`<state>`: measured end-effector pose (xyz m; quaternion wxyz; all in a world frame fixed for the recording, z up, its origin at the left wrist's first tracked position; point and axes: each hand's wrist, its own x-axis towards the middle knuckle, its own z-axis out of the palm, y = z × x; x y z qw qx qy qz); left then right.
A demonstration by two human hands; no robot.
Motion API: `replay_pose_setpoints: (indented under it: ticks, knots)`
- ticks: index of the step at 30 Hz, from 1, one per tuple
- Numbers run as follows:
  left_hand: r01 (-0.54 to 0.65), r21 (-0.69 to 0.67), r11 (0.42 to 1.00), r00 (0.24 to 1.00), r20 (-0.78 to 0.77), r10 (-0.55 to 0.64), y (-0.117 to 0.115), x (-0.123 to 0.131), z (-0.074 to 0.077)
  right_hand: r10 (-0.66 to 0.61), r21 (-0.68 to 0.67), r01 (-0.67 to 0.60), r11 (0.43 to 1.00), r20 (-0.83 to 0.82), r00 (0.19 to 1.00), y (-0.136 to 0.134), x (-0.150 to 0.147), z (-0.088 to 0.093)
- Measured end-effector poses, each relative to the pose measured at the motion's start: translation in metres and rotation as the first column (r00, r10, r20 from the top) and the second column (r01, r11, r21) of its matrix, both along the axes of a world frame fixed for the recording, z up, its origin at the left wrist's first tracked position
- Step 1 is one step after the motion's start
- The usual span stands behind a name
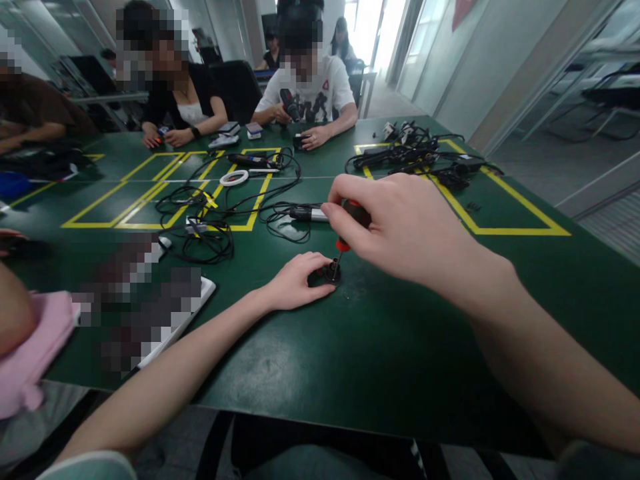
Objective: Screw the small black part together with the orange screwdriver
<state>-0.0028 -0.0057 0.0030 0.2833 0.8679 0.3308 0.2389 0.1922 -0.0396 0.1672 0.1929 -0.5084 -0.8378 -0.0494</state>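
Note:
My right hand (395,217) is closed around the handle of a screwdriver (343,245), which has a red collar and a thin metal shaft. The shaft points down, and its tip meets a small round black part (332,272) on the green table. My left hand (303,281) steadies that part from the left, thumb and fingers on either side of it. What the tip touches inside the part is too small to make out. Just beyond my hands lies a black-and-silver tool (309,214) with a cable.
Coiled black cables (200,230) and a white tape roll (234,178) lie ahead to the left. More black cables and devices (415,157) are piled at the far right inside yellow tape lines. Across the table a person (313,87) holds a power drill (290,105).

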Motion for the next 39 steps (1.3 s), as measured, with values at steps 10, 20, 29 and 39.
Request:
replay_pose_setpoints:
  ticks: [10, 20, 29, 39]
  knots:
    - [0.004, -0.011, 1.000, 1.000, 0.015, -0.004, 0.000, 0.000, -0.001, 0.005, 0.023, -0.005, 1.000, 0.027, 1.000, 0.000, -0.001, 0.000]
    - [0.000, 0.002, 1.000, 1.000, -0.015, 0.000, -0.001, 0.000, 0.003, 0.012, 0.015, -0.011, 1.000, -0.071, 0.997, 0.002, 0.005, -0.004]
    - [-0.015, -0.007, 1.000, 1.000, -0.004, 0.015, -0.001, 0.002, 0.001, 0.262, -0.026, -0.282, 0.959, -0.301, 0.917, 0.006, 0.003, -0.005]
    - [0.000, -0.011, 1.000, 1.000, -0.019, 0.000, -0.001, 0.003, 0.002, 0.134, -0.189, -0.788, 0.586, -0.936, 0.324, 0.025, -0.005, -0.026]
